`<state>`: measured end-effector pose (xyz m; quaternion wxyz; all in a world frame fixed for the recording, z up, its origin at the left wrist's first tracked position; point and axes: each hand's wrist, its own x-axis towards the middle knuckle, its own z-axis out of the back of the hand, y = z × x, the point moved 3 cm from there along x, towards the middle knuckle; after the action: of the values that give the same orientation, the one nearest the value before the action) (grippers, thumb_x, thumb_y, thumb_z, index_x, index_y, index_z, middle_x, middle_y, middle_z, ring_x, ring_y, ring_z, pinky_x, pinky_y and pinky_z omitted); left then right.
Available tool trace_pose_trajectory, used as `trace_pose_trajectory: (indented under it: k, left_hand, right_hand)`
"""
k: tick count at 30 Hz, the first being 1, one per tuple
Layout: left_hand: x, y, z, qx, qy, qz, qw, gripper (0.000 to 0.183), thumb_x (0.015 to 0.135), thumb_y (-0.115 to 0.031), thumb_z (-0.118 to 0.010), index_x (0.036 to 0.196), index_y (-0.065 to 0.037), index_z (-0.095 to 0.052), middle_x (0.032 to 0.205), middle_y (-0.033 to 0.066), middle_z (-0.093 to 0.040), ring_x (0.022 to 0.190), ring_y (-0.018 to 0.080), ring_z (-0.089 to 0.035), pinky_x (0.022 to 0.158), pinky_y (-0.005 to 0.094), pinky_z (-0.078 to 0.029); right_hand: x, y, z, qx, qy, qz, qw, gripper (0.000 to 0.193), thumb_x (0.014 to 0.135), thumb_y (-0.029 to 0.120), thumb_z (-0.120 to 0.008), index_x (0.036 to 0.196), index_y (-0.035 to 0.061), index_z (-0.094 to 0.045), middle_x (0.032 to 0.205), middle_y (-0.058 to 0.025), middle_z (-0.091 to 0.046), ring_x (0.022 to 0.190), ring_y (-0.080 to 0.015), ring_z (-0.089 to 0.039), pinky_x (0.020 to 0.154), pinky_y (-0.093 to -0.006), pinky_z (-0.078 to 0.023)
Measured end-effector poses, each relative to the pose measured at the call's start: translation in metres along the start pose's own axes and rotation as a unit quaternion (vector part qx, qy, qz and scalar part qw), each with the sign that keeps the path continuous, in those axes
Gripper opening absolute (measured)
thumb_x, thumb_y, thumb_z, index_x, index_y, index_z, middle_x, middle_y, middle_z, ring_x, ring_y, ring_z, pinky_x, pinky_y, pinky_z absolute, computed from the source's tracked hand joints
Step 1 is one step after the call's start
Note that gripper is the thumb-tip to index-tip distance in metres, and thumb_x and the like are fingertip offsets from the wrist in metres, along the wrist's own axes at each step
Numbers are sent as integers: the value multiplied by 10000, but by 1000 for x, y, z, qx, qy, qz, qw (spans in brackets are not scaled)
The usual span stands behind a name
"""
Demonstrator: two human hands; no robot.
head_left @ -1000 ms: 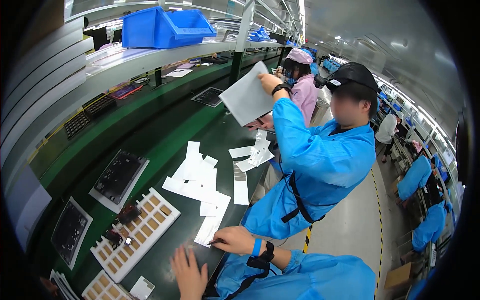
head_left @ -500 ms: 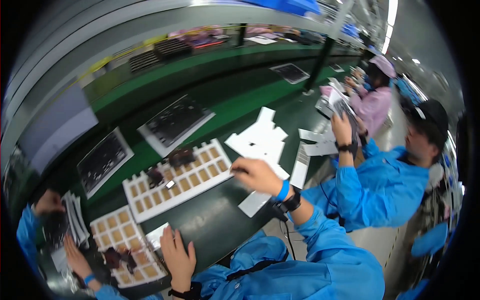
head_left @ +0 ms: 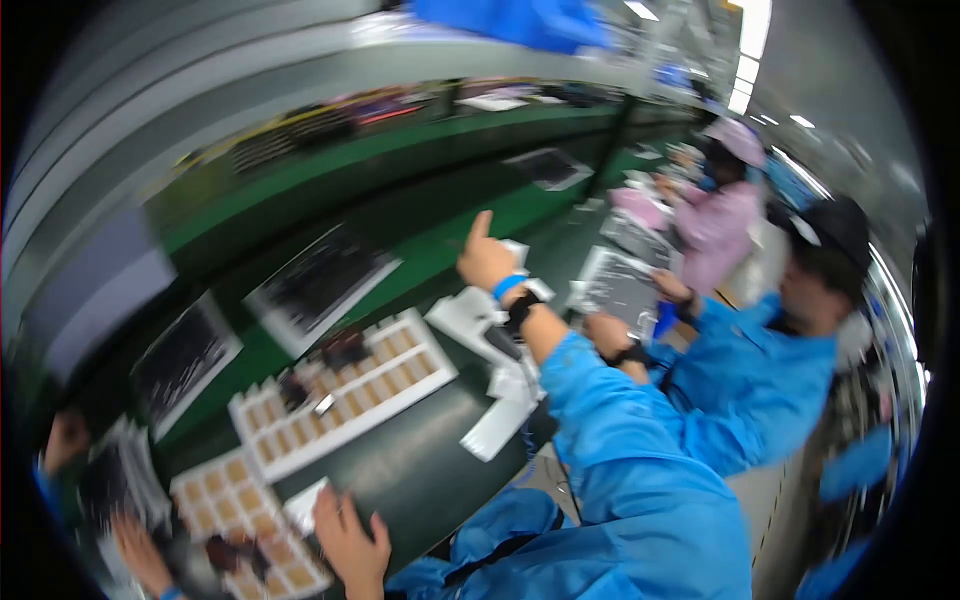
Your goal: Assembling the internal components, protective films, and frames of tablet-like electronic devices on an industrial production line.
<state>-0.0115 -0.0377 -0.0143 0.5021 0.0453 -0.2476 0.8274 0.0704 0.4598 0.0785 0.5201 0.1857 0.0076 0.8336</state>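
Motion blur leaves any print on the two dark sheets [head_left: 320, 285] in the left half of the frame too smeared for you to read.

Your right hand [head_left: 487, 262] is at the centre, its index finger stretched toward the top of the frame and the other fingers curled in; whether they grip anything, you cannot tell. It overlaps the upper end of the white slips [head_left: 458, 312], which lie loosely piled in mid-frame. You wear a blue band [head_left: 508, 287] and a dark strap [head_left: 520, 310] on that wrist. Your left hand [head_left: 350, 540], bottom centre-left, is open with fingers extended, beside a small white card [head_left: 302, 508]; contact with it is unclear.

Your right sleeve [head_left: 640, 450] slants up from the lower right, blocking part of the co-worker in a black cap [head_left: 760, 370], who holds a dark panel [head_left: 620, 292] right of centre. A white compartment tray [head_left: 362, 418] left of centre carries small dark parts [head_left: 338, 347]; a second tray [head_left: 240, 487] sits below it. Another person's hands [head_left: 142, 555] flank stacked sheets [head_left: 125, 480] at lower left.
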Motion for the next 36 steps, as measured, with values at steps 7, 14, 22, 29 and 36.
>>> trace_pose_trajectory:
  k: [7, 14, 22, 29, 36]
  left_hand:
    - [7, -14, 24, -2, -18, -19, 1000, 458, 929, -238, -662, 1288, 40, -599, 1433, 329, -497, 1324, 490, -487, 1117, 546, -406]
    - [7, -16, 34, 72, -66, -52, 994, 384, 902, -251, -690, 1184, 6, -656, 1345, 310, -567, 1259, 481, -537, 1049, 551, -453]
    - [10, -19, 28, 15, -44, -69, 997, 280, 905, -202, -677, 708, -57, -540, 736, 169, -542, 714, 369, -571, 640, 495, -459]
    - [6, -23, 24, 62, -25, -65, 996, 279, 903, -210, -661, 707, -57, -535, 734, 162, -542, 716, 364, -574, 623, 484, -466]
    - [12, -25, 17, 64, -8, -55, 996, 273, 893, -216, -665, 717, -54, -533, 732, 172, -548, 692, 378, -574, 612, 498, -463]
  right_hand:
    - [16, -151, 134, 116, -291, -330, 890, 762, 888, 209, -555, 1520, -91, -254, 948, -265, -730, 891, -428, -728, 804, -536, -571]
    - [-8, -77, 79, 210, 26, 74, 975, 279, 919, 296, -624, 955, 52, -754, 782, -150, -736, 709, -305, -729, 745, -431, -579]
    - [-7, 54, -22, 119, 98, 239, 959, 259, 830, 277, -669, 1016, 118, -753, 933, -162, -733, 922, -358, -709, 800, -490, -574]
    - [-23, 185, -80, 137, 101, 332, 928, 503, 825, 432, -743, 1185, 86, -681, 1102, -189, -679, 965, -392, -694, 806, -497, -573]
    - [-45, 242, -133, 94, 158, 361, 914, 721, 664, 518, -864, 1147, 24, -659, 1047, -193, -689, 958, -363, -705, 792, -456, -562]
